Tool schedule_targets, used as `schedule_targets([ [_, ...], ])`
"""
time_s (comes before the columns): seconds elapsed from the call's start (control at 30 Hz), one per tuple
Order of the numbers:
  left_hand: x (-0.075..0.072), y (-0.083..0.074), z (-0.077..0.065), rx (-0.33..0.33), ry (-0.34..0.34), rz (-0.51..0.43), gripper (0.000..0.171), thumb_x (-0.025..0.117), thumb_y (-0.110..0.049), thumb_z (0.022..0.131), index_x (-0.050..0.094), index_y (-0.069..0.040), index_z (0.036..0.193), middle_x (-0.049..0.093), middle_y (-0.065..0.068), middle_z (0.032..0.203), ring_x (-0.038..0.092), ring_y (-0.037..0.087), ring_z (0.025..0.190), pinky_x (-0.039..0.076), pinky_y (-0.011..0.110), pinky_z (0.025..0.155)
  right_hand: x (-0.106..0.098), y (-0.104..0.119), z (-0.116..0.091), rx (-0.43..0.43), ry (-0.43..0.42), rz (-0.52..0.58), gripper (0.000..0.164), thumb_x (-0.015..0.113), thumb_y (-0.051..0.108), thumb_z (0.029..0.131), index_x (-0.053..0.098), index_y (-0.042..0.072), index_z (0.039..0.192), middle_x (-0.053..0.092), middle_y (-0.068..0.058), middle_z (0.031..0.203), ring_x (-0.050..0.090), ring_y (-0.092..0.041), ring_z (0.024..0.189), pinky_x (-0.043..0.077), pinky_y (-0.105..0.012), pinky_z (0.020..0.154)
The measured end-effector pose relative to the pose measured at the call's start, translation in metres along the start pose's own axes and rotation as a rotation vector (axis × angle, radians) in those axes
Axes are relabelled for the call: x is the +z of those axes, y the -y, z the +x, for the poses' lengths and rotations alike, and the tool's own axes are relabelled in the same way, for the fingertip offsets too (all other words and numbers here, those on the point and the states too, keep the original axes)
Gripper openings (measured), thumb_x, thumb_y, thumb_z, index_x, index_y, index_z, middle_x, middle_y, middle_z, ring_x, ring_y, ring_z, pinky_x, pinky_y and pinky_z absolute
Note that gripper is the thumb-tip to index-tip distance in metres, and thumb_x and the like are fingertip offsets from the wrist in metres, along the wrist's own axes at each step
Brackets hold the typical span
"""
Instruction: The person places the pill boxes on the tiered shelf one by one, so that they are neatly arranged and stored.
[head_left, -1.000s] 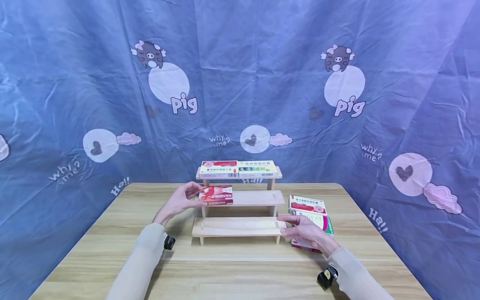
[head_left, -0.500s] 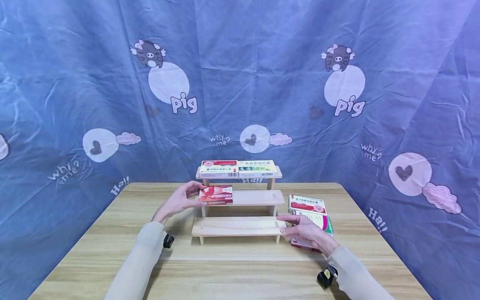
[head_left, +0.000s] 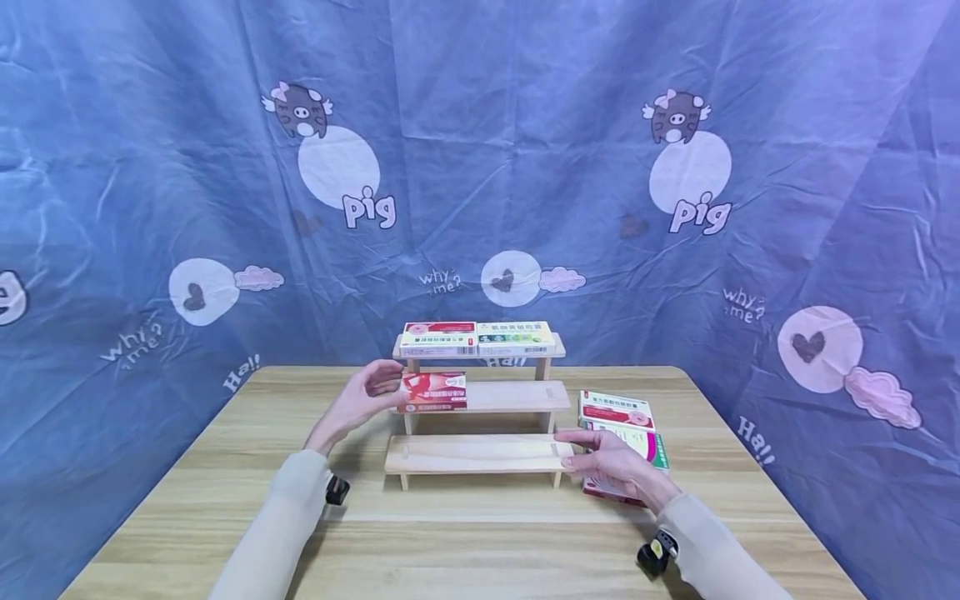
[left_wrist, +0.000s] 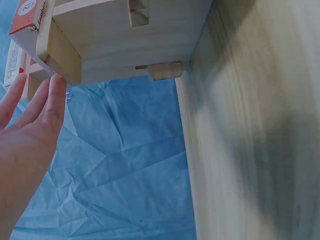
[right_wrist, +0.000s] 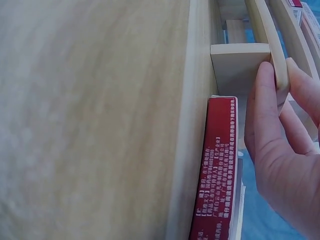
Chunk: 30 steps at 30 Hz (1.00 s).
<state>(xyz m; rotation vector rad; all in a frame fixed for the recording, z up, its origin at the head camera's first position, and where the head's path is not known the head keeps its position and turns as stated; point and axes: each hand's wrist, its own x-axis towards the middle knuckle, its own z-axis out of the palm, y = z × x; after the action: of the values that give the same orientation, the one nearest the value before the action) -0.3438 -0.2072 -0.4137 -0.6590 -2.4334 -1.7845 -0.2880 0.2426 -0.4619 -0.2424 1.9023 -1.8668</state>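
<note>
A three-tier wooden stand [head_left: 476, 454] stands mid-table. On the left of its middle tier lies a red medicine box [head_left: 435, 393]. Beside that box's left end is my left hand [head_left: 360, 400]; in the left wrist view its fingers [left_wrist: 52, 107] are stretched out next to the shelf end, with the red box [left_wrist: 26, 22] above them. My right hand [head_left: 618, 465] pinches the right end of the lowest tier, thumb and fingers on either face of the board in the right wrist view. Two medicine boxes, one red and white [head_left: 438, 340], one green and white [head_left: 516, 337], lie on the top tier.
Right of the stand, more medicine boxes lie on the table: a red and white one [head_left: 617, 411], a green and magenta one [head_left: 657, 452] and a dark red one [head_left: 606, 490], partly behind my right hand. A blue printed curtain [head_left: 480, 167] hangs around the table [head_left: 480, 550].
My left fingers have loosened from the red medicine box and drawn slightly left of it. The box stays on the middle tier, and my right hand keeps its hold on the stand.
</note>
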Motion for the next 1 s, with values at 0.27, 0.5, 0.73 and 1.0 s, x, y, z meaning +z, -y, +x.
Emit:
schedule_targets([
  [0.27, 0.005, 0.002, -0.007, -0.013, -0.296, 0.021, 0.034, 0.070, -0.024, 0.091, 0.065, 0.002, 0.112, 0.071, 0.008, 0.100, 0.066, 0.016, 0.091, 0.054, 0.023, 0.078, -0.001, -0.002, -0.001, -0.017, -0.015, -0.050, 0.055, 0.068, 0.006, 0.089, 0.049, -0.002, 0.140, 0.069, -0.010, 0.117, 0.069, -0.016, 0.095, 0.059, -0.031, 0.083],
  [0.5, 0.009, 0.002, -0.015, -0.146, -0.376, -0.212, 0.017, 0.066, -0.014, 0.093, 0.065, 0.001, 0.100, 0.066, 0.001, 0.075, 0.061, 0.010, 0.067, 0.054, 0.022, 0.061, -0.006, -0.001, -0.003, -0.057, -0.053, -0.128, 0.051, 0.066, 0.008, 0.091, 0.050, -0.005, 0.138, 0.063, -0.019, 0.127, 0.068, -0.017, 0.099, 0.058, -0.035, 0.088],
  [0.73, 0.014, 0.001, -0.030, -0.368, -0.323, -0.445, 0.005, 0.062, -0.014, 0.095, 0.065, -0.010, 0.094, 0.062, -0.003, 0.073, 0.056, 0.007, 0.064, 0.049, 0.017, 0.055, -0.013, 0.003, -0.007, -0.142, -0.098, -0.248, 0.046, 0.065, 0.007, 0.092, 0.052, -0.012, 0.132, 0.053, -0.029, 0.136, 0.067, -0.021, 0.106, 0.057, -0.038, 0.091],
  [1.0, 0.019, 0.011, -0.051, -0.448, -0.261, -0.478, 0.014, 0.061, -0.010, 0.094, 0.062, -0.005, 0.107, 0.064, -0.002, 0.082, 0.059, 0.008, 0.071, 0.051, 0.018, 0.060, -0.031, 0.004, -0.022, -0.185, -0.152, -0.389, 0.040, 0.067, 0.011, 0.091, 0.059, -0.011, 0.123, 0.063, -0.027, 0.121, 0.067, -0.014, 0.095, 0.059, -0.028, 0.080],
])
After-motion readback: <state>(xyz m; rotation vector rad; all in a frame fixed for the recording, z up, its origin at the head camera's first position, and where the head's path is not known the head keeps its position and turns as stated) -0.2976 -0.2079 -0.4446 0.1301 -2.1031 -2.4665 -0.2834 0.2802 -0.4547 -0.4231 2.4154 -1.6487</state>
